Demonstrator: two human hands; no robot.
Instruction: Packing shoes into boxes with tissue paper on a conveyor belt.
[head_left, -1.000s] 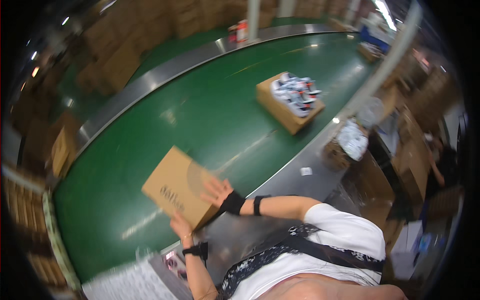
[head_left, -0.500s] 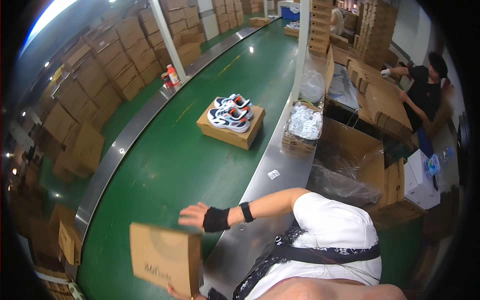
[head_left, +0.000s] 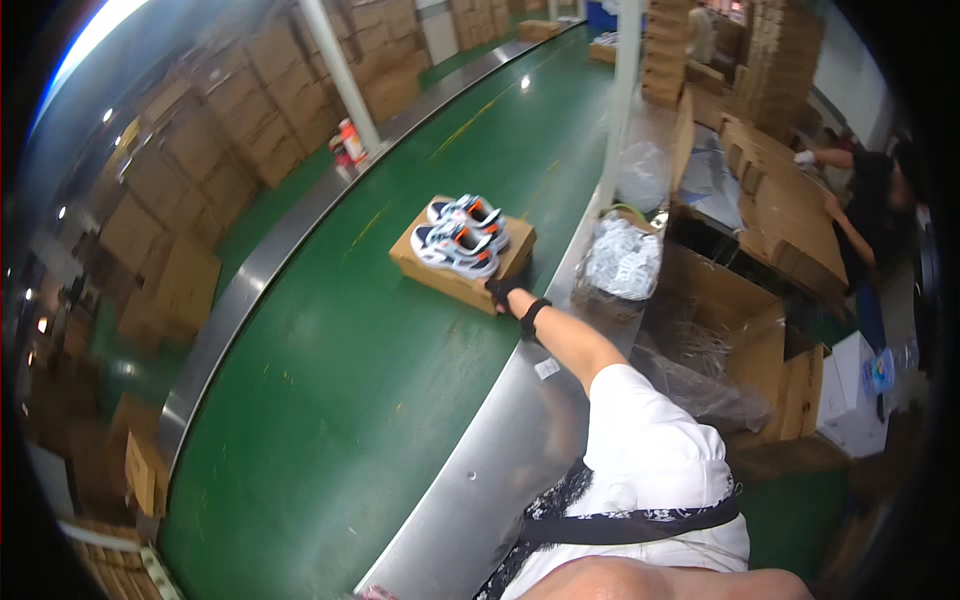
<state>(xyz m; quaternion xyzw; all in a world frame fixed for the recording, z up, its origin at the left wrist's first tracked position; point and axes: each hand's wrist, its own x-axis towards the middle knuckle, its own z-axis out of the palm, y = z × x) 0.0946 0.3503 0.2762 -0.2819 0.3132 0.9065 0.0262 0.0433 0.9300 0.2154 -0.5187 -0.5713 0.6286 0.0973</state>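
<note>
At the far left, beyond the belt, stacks of brown cardboard cartons (head_left: 190, 200) are seen blurred along the wall, and a small red and white canister (head_left: 347, 143) stands at the foot of a pale post by the grey metal rail of the conveyor. Through the middle of the scene the wide green conveyor belt (head_left: 330, 400) is laid out, curving from the near left to the far right. On it, towards the far side, a flat brown cardboard shoe box (head_left: 455, 272) is set, and a pair of white sneakers with dark blue and orange trim (head_left: 460, 235) is laid side by side on top of it. The near right corner of that box is touched by the right hand (head_left: 503, 293), which is covered by a dark fingerless glove and reached out from the near right on a straight arm with a black band at the wrist; whether the fingers are closed on the box edge or merely laid against it cannot be told. The left hand is not seen. Just right of the hand, past the smooth grey metal side plate (head_left: 500, 450) of the belt, an open carton filled with crumpled white packing paper (head_left: 625, 260) is placed, and larger open brown cartons (head_left: 730, 310) lined with clear plastic are set beside it. At the far right, another person in a dark top (head_left: 870, 185) is bent over a table piled with flat cardboard.
</note>
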